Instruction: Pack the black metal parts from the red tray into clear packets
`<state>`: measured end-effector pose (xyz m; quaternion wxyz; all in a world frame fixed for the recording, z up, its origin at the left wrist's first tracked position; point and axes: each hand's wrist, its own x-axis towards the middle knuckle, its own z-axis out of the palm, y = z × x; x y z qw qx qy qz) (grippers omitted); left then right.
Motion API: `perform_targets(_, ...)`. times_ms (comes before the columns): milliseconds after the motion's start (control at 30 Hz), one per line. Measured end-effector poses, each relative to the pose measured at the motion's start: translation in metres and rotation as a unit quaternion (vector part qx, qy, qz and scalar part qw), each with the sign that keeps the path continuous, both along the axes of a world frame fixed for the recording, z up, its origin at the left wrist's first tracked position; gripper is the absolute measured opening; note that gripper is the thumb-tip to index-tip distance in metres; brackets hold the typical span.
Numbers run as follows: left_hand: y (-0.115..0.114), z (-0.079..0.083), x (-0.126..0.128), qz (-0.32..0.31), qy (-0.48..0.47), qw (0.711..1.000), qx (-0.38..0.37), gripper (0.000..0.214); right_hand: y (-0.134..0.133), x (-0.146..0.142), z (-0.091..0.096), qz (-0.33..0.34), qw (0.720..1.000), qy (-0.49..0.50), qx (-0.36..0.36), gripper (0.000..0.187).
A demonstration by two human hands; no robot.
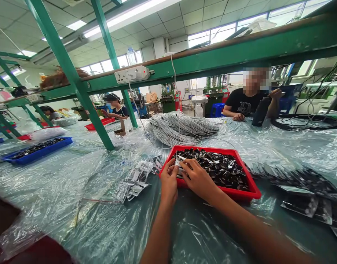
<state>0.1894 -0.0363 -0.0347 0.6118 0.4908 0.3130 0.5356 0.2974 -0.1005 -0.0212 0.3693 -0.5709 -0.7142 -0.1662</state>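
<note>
At the worktop's (102,223) far edge, a large "D" (243,107) is seen on a person's black T-shirt (233,99). Smaller lettering (119,112) on another person's dark shirt (124,110) cannot be read.

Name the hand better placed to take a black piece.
Right, probably: the right hand is nearer most black pieces in the red tray than the left hand; both touch a silvery packet.

Green table (201,234), wrinkled clear plastic sheet (99,223) spread over it. On sheet: red tray (248,195) near middle; silver packets (135,179) just left; dark packets (308,179) in rows to right; grey cable coil (182,128) behind; blue tray (46,151) far left; black cable coil (300,126) far right.
</note>
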Motion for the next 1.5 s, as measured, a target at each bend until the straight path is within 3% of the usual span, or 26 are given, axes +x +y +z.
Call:
perform_targets(167,-0.006,0.011,-0.005,-0.007,0.016,0.999,0.027,0.047,0.002,0.003,-0.003,0.014,0.994,0.112,0.012,0.027)
perform_targets(300,-0.002,0.022,-0.014,-0.072,0.064,0.994,0.055,0.045,0.000,0.013,0.003,0.061,0.971,0.230,-0.029,0.011)
perform_targets(533,0.004,0.024,-0.021,-0.102,0.124,0.981,0.105,0.038,-0.001,0.028,0.011,0.090,0.966,0.223,-0.090,0.009)
perform_targets(700,0.004,0.018,-0.015,-0.045,0.122,0.986,0.108,0.030,0.002,0.023,0.007,0.061,0.976,0.198,-0.071,0.012)
perform_targets(800,0.008,0.012,-0.014,0.012,0.130,0.988,0.088,0.027,0.003,0.023,0.008,0.059,0.962,0.261,-0.055,0.011)
perform_targets(900,0.013,0.006,-0.017,0.076,0.143,0.985,0.066,0.029,0.005,0.027,0.012,0.005,0.951,0.308,-0.029,0.017)
perform_targets(1000,0.014,0.004,-0.019,0.099,0.159,0.980,0.073,0.033,0.005,0.025,0.016,-0.070,0.969,0.236,-0.006,0.032)
perform_targets(1067,0.013,0.005,-0.019,0.094,0.152,0.981,0.070,0.036,0.003,0.019,0.019,-0.104,0.973,0.202,-0.033,0.046)
perform_targets(1133,0.010,0.008,-0.018,0.071,0.117,0.989,0.060,0.040,0.000,0.012,0.022,-0.102,0.958,0.239,-0.121,0.057)
perform_targets(1233,0.006,0.011,-0.014,0.007,0.060,0.997,0.051,0.044,-0.003,0.008,0.026,-0.018,0.896,0.380,-0.228,0.061)
perform_targets(1333,0.006,0.013,-0.013,-0.067,0.030,0.996,0.042,0.048,-0.003,0.013,0.029,0.065,0.847,0.484,-0.209,0.063)
perform_targets(1500,0.006,0.015,-0.016,-0.098,-0.023,0.994,0.039,0.047,0.000,0.020,0.028,0.113,0.818,0.535,-0.181,0.071)
